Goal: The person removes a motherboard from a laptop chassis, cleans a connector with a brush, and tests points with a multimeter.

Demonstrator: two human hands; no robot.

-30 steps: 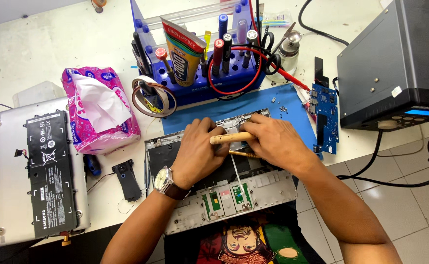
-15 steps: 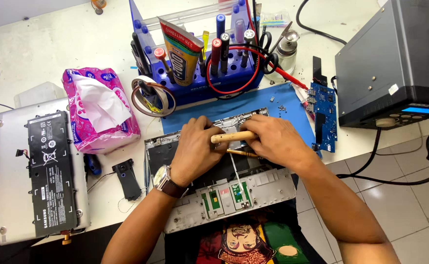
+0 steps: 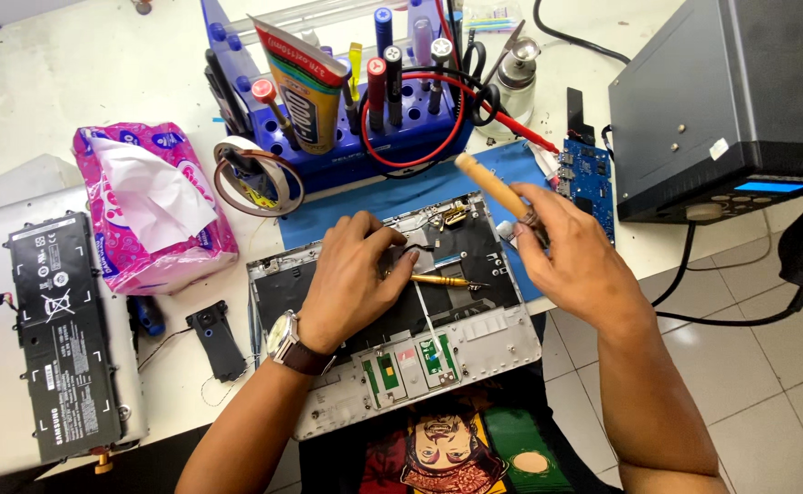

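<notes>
Your right hand (image 3: 571, 252) is closing its grip around a wooden-handled tool (image 3: 495, 189), holding it tilted up above the opened laptop chassis (image 3: 475, 343), clear of the board. Your left hand (image 3: 351, 279) is pressing down inside the chassis, fingers bent over a dark cable, gripping nothing that shows; a brass-coloured tool (image 3: 438, 281) is lying just beside its fingertips. Beyond, on the bench (image 3: 54, 82), a blue tool rack (image 3: 365, 137) is standing behind the blue mat (image 3: 328, 215), with a pink tissue pack (image 3: 150, 206) to the left.
</notes>
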